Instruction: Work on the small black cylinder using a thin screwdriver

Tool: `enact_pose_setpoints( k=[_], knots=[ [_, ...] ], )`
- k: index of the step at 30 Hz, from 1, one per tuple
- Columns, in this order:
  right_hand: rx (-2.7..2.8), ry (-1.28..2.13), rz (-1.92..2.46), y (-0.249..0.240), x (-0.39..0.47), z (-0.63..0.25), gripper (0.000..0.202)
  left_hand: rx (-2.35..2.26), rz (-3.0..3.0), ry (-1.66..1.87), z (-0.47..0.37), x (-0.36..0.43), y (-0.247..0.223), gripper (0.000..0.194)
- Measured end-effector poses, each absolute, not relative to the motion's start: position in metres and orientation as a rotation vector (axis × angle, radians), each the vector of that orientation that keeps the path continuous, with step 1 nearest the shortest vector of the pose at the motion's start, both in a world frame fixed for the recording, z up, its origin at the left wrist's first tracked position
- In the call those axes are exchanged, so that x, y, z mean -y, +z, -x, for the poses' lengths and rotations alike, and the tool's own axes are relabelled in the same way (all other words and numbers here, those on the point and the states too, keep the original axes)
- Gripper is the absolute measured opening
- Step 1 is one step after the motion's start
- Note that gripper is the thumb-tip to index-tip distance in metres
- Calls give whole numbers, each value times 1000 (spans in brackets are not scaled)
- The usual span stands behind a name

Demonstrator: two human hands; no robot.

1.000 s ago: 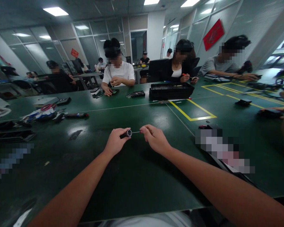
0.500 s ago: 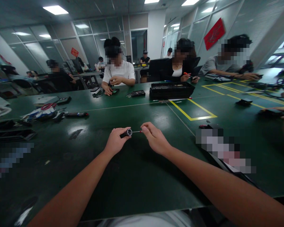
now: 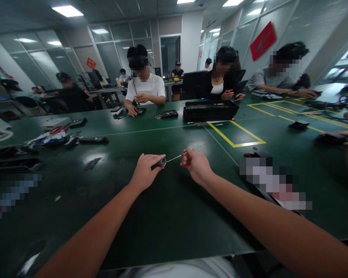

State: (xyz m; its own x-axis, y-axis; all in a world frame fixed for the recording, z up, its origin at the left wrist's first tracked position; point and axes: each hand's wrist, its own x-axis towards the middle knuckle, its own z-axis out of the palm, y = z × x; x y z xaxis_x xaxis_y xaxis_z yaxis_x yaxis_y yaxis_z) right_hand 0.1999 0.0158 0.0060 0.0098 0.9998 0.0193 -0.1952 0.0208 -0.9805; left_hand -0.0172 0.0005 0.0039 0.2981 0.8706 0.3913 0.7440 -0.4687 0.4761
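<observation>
My left hand point(image 3: 145, 172) is closed around a short dark cylinder point(image 3: 162, 161), thumb below and fingers above. Its round, pale-rimmed end faces me and to the right. My right hand point(image 3: 197, 164), fingers curled, pinches a thin screwdriver point(image 3: 174, 158) near a small red part; its handle is hidden in the hand. The slim metal shaft slants down left, and its tip is at or just beside the cylinder's round end; whether it touches cannot be made out. Both hands are above the green table point(image 3: 150, 224).
A long black bin point(image 3: 210, 112) stands across the table, with small dark parts point(image 3: 168, 114) beside it. A dark pen-like tool point(image 3: 93, 140) and bundled items point(image 3: 53, 139) lie left. Blurred papers point(image 3: 274, 181) lie right. Several people sit working opposite.
My right hand has moved right and slightly up, its fingers curling more. More of the screwdriver's shaft shows, now tilted. The cylinder in my left hand has shifted slightly right.
</observation>
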Motion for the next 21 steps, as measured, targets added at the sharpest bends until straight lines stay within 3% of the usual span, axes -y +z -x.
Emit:
enact_pose_setpoints(
  k=[7,17,21],
  knots=[
    [966,1278,1019,0,-16,-198,25,-1518,-2309,860,18,-2,2,40],
    [1078,1081,1075,8,-7,-198,26,-1580,-2032,1019,14,3,6,30],
    [1147,1026,1100,8,-6,-197,29,-1531,-2057,966,13,6,7,36]
  ],
)
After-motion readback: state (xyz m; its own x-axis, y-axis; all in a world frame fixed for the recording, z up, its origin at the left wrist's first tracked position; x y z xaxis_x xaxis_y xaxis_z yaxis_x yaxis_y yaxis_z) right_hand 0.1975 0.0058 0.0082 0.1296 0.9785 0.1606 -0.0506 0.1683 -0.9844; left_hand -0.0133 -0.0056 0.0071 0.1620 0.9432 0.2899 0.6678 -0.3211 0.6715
